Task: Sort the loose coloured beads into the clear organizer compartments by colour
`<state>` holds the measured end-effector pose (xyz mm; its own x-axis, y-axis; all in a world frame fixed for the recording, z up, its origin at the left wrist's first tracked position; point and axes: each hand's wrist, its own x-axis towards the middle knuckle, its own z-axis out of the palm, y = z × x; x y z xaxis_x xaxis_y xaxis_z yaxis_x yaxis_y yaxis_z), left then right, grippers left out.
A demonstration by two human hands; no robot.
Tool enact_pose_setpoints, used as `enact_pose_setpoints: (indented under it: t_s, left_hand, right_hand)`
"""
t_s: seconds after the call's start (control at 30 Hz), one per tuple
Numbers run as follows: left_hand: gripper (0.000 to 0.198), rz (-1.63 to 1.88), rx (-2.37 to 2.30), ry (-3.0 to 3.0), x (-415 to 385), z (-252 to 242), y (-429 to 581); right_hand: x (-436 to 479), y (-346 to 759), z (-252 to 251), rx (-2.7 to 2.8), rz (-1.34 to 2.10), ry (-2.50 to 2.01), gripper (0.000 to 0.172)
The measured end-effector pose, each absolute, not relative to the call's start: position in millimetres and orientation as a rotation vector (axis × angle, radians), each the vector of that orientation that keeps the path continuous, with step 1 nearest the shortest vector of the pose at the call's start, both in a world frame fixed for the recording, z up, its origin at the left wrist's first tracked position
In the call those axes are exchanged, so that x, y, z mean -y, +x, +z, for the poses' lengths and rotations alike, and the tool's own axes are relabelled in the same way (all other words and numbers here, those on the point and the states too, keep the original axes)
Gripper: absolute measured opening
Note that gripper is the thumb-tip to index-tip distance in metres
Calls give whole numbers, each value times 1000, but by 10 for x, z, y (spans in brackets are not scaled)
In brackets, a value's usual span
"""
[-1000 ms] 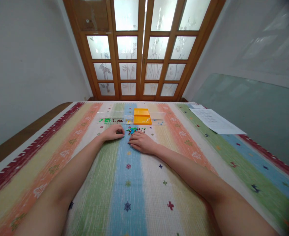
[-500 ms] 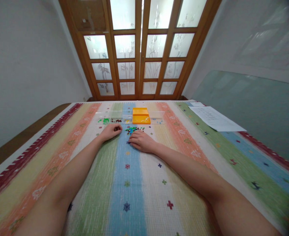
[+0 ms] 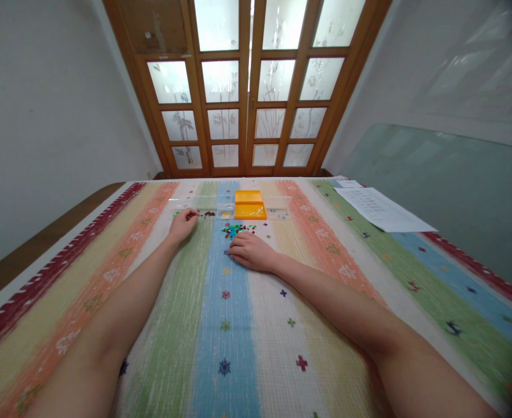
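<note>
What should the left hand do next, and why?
Probably open the left hand over the clear tray, beside the green beads: its curled fingers sit at that compartment, and the mixed bead pile lies by the right hand.

Beads [image 3: 237, 230] before tray [image 3: 249, 205]

Domestic room: wooden doors [image 3: 242, 87] with frosted bamboo-etched glass panes stand behind a desk [image 3: 325, 261] covered by striped woven cloth.

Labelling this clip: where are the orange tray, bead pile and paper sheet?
orange tray [image 3: 245, 200]: head view, bare inner floor.
bead pile [image 3: 233, 230]: head view, cluster middle.
paper sheet [image 3: 380, 212]: head view, page centre.
</note>
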<state>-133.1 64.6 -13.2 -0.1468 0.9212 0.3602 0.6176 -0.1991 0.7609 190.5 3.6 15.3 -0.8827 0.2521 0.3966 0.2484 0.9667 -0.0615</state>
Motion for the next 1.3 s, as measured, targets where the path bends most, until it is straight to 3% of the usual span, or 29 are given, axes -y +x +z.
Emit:
enact_pose_setpoints:
  t_s: [0.23,0.47,0.67,0.93,1.3]
  left_hand:
    - [22,1569,-1899,1314,-693,-139,-1558]
    - [30,1614,-1831,1115,-700,-141,-1639]
    - [26,1506,-1974,1376,-655,-102,-1581]
    - [21,1222,-1906,1903,-591,-72,-1414]
    - [22,974,-1691,2236,-528,-73,-1268]
  right_hand:
    - [-50,1926,149,2722,-54,-357,28]
    - [-64,1933,123,2668,64,-394,27]
    - [-161,1966,88,2384,370,-551,25]
    - [-774,2437,40,1656,574,-1111,30]
    - [-1097,2849,-54,1380,529,-1346,35]
